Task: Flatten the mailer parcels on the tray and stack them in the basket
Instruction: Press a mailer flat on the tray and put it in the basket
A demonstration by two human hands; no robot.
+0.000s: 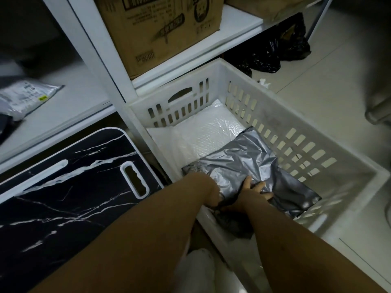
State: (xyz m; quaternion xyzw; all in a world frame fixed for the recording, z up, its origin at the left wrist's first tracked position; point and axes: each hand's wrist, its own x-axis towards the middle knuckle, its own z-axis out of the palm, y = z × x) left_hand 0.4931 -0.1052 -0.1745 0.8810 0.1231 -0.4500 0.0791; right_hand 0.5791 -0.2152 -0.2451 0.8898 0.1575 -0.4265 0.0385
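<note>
On the floor by the white shelf point(101, 66) sits the basket point(330, 153). Both hands hold the gray mailer point(243, 163) inside it, on a white mailer point(203, 132): left hand point(213, 187) hidden, right hand point(254, 190) pinching, likely to lay it flat.

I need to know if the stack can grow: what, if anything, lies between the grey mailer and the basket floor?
A white bubble mailer lies under the grey mailer, covering the floor of the basket. Both hands hold the grey mailer's near edge; nothing else blocks it.
</note>
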